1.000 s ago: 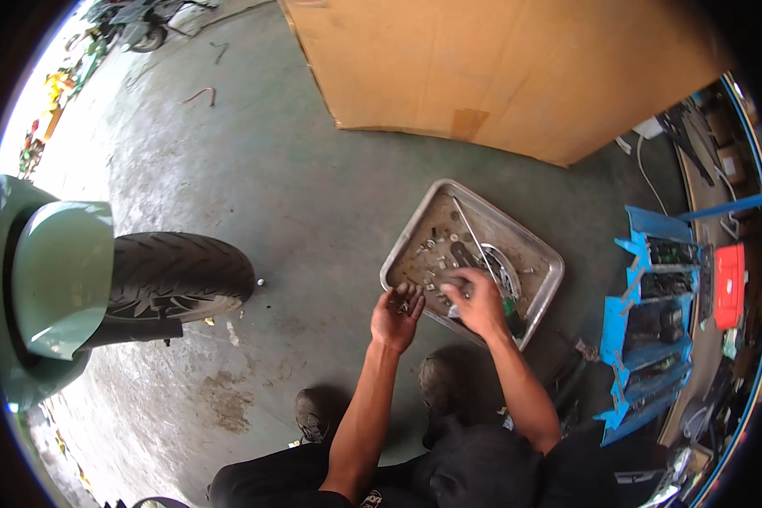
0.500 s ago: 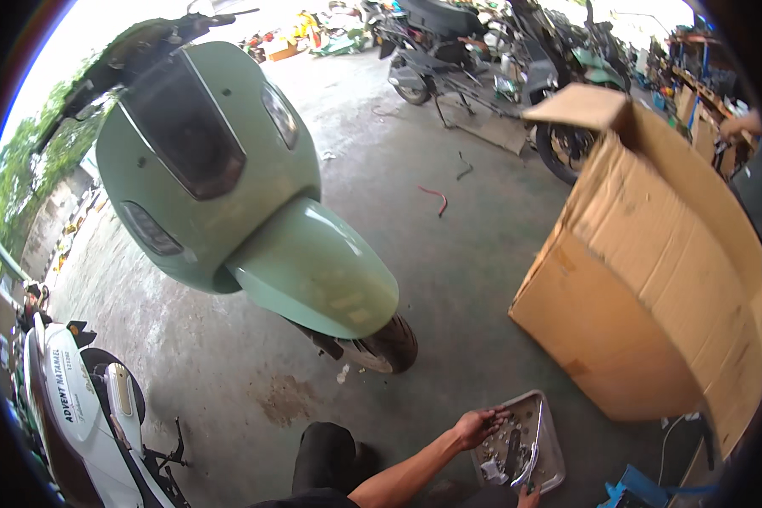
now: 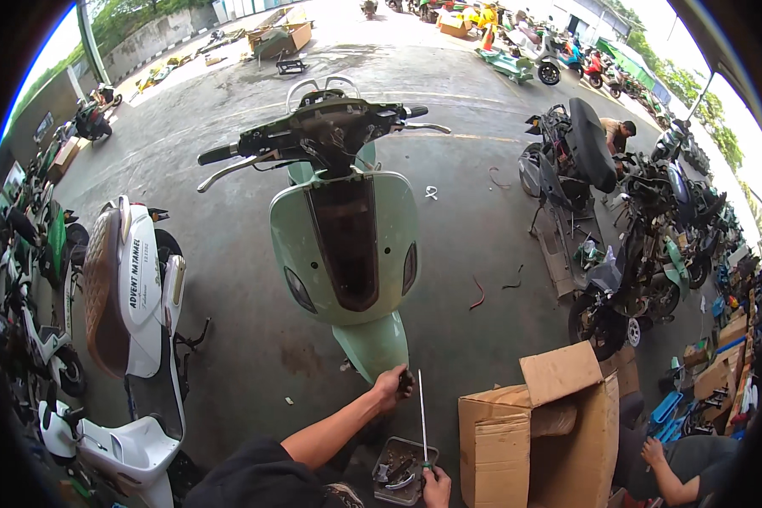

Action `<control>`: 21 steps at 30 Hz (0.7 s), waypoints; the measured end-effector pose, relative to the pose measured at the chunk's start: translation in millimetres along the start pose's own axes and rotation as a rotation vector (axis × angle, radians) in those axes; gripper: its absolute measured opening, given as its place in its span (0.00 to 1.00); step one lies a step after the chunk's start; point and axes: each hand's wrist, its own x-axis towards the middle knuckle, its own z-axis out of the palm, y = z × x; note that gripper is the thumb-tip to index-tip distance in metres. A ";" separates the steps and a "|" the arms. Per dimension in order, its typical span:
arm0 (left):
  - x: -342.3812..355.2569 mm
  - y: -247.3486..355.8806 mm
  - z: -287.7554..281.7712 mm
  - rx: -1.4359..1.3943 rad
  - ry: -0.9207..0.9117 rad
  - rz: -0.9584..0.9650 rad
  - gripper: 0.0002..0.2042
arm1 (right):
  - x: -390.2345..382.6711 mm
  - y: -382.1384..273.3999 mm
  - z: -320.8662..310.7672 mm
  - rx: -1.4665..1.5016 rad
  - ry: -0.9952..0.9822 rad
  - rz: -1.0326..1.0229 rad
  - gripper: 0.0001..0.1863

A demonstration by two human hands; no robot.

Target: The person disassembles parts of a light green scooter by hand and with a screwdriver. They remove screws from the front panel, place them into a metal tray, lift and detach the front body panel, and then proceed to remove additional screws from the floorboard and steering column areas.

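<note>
My right hand (image 3: 436,486) is closed around the handle of a screwdriver (image 3: 422,415), its long shaft pointing up and away from me. My left hand (image 3: 387,388) is at the lower end of the pale green front fender (image 3: 371,345) of a scooter. Its fingers are curled by a small dark shape, which may be part of the wheel or a held piece; I cannot tell. The scooter's front panel (image 3: 381,220) faces me, upright. Just left of my right hand, a grey tray (image 3: 378,476) on the floor holds several small metal parts.
An open cardboard box (image 3: 493,449) stands right of the tray. Beyond it is another person's hand (image 3: 654,453). A white scooter (image 3: 148,271) stands at left, partly dismantled motorbikes (image 3: 643,245) at right. Another person (image 3: 616,134) crouches farther back. A red strip (image 3: 478,292) lies on the floor.
My view has swung up and right. My left hand has gone from over the tray to the fender's end. My right hand, low by the tray before, now holds the screwdriver upright.
</note>
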 end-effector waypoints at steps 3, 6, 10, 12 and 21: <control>-7.9 55.2 17.4 0.021 0.063 0.056 0.16 | 47.0 -85.7 -45.8 0.145 -0.148 0.170 0.20; -11.0 86.5 31.9 0.019 -0.080 0.013 0.16 | 96.1 -204.1 -86.1 0.037 -0.157 0.235 0.15; -1.4 127.5 67.6 -0.076 -0.011 0.128 0.14 | 186.7 -286.0 -128.9 0.024 -0.230 0.012 0.10; 8.9 146.8 86.0 -0.123 0.007 0.187 0.14 | 241.3 -341.4 -140.4 -0.041 -0.220 -0.148 0.10; 164.6 223.5 153.2 -0.351 0.055 0.306 0.11 | 534.8 -667.1 -3.5 -0.398 -0.385 -1.005 0.13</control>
